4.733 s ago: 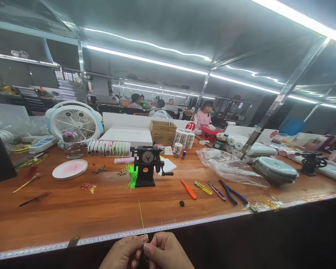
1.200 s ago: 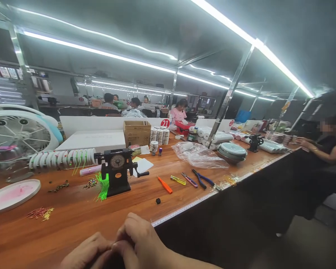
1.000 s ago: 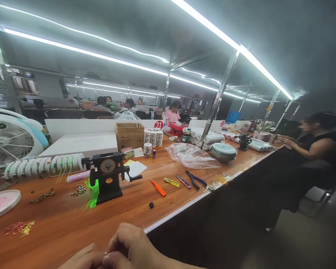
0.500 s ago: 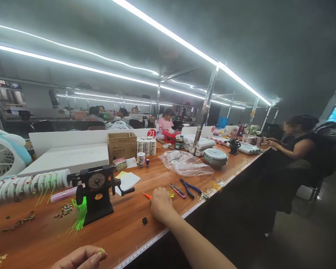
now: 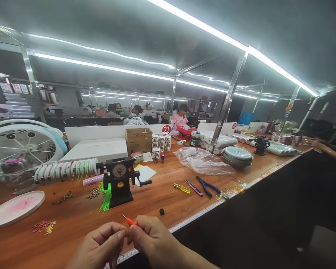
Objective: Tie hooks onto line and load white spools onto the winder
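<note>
Lifted from the tabletop (image 5: pixel 72 211) since the earlier frame, the orange-handled tool (image 5: pixel 130 222) is now held up in front of the body, low in the view and just above the tabletop's front edge. It is pinched between the thumb and fingers of the right hand (image 5: pixel 154 237), with its thin tip left free and pointed up and to the left. The left hand (image 5: pixel 98 244) is curled and brought close beside the tip, its fingers nearly meeting the right hand. Whether anything is pinched by the left hand cannot be told.

Within easy reach of the hands, a yellow-handled screwdriver (image 5: pixel 182 188), small snips (image 5: pixel 193 188) and blue-handled pliers (image 5: pixel 205 186) are laid side by side near the edge, their handles lying at a similar angle. A black hand-cranked winder (image 5: pixel 119 183) is set further in, with bright green bristles (image 5: pixel 105 198) clamped so that they hang beside its base. A round white plate (image 5: pixel 16 208) with pink residue is placed to the left.

Further back, a cardboard box (image 5: pixel 138 141) is seen with its flaps open, though its contents are hidden. A clear plastic bag (image 5: pixel 203 161) holds white items, and a grey lidded pot (image 5: pixel 237 155) stays closed.
</note>
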`<state>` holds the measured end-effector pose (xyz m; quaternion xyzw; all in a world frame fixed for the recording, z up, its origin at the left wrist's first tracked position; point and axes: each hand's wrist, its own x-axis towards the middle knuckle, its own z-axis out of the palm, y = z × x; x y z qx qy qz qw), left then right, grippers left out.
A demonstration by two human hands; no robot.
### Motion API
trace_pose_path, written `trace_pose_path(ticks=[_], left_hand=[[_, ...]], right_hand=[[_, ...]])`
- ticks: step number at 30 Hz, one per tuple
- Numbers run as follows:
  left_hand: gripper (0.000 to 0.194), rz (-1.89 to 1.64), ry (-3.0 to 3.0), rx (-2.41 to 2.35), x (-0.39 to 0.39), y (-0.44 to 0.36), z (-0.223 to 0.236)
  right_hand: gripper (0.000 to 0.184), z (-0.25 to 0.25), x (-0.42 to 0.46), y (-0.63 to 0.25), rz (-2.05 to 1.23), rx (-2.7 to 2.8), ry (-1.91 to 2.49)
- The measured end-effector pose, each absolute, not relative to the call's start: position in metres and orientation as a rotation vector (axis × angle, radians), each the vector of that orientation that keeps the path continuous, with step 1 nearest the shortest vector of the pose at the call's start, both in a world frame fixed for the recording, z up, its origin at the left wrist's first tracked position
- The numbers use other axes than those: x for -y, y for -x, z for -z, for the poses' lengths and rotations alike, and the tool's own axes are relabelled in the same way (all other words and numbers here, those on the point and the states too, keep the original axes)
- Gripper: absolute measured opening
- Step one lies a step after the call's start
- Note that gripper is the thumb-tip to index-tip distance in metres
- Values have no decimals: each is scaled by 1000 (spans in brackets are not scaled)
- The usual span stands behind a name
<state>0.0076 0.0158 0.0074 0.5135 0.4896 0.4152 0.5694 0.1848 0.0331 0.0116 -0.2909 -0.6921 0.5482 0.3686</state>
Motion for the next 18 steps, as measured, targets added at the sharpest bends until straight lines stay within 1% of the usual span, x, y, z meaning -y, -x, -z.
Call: trace_pose_path(ticks=[3,6,8,12,15,18], left_hand=[[30,-1048,-1202,-1191,-15,2,-9],[30,-1040,-1157,-1179,-11,4,-14],[32,-1026,-1229,-1198,-7,2,-18],[35,-1020,-1438,-1342,0,-1,-23],[34,-995,-1470,-1402,2,0,-22],[34,-995,-1491,-1395,4,0,-20]], right_hand=[[33,-17,-30,-185,-1279,1795,760],[27,-18,-29,-184,-1202,1895,693],[26,-13,-30,-182,-1258,1927,668],[37,-5,-31,-179,-1288,1870,774],[43,-7,-29,-181,-1362,1836,799],[42,-13,-26,-182,-1483,1875,787]])
